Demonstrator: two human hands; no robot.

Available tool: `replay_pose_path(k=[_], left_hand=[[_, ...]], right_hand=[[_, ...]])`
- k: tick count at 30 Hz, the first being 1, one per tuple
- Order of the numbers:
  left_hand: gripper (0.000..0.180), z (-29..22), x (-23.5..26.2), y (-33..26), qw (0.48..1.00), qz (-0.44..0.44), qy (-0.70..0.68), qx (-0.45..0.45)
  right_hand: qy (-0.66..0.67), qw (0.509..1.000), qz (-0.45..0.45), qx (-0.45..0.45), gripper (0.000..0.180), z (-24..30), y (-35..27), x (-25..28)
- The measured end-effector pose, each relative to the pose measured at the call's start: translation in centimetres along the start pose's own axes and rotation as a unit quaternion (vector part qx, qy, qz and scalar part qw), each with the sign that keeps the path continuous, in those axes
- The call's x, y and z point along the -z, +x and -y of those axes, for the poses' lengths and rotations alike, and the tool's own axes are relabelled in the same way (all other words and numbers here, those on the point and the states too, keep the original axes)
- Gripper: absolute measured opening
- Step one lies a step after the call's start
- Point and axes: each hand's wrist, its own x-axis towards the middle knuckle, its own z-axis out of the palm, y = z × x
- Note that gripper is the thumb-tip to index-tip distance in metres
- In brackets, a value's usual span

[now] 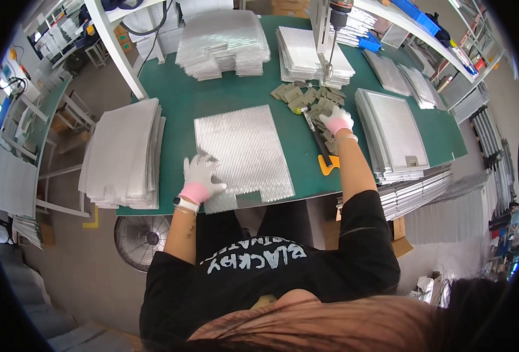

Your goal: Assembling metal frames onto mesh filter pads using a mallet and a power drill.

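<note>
A silvery ribbed sheet (244, 149) lies flat on the green tabletop (177, 85), its notched near edge at the table's front edge. The person's left hand (199, 178), in a white glove with a pink cuff, rests at the sheet's near left corner, the fingers spread apart and the thumb out over the ribs. The right hand (336, 121), gloved alike, reaches to the right of the sheet onto a loose pile of grey-green plastic pieces (309, 97); its fingers are bent, but whether they pinch a piece cannot be told.

Between the sheet and the right forearm lies a black-handled hammer (317, 138), with a flat yellow-orange piece (329, 165) at its handle end. Well to the right of the sheet, past the pile, sits a stack of framed mesh panels (391, 129). To the sheet's left stands a stack of pale mesh sheets (121, 149); beyond its far edge is a taller stack of ribbed sheets (221, 38). Beyond it to the right, a power screwdriver (340, 16) hangs above another panel stack (297, 50).
</note>
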Motion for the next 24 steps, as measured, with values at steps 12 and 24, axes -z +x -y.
replay_pose_path(k=[12,24], left_hand=[[0.032,-6.8,-10.8,-14.5,0.482,0.093,-0.825,0.28],[0.031,-8.5,-11.2,-12.6,0.52,-0.011,-0.822,0.231]], right_hand=[[0.637,0.725,0.214,0.151,0.025,4.5,-16.1,6.7],[0.769,0.465,0.431,-0.075,0.033,7.4,-36.8,-11.5]])
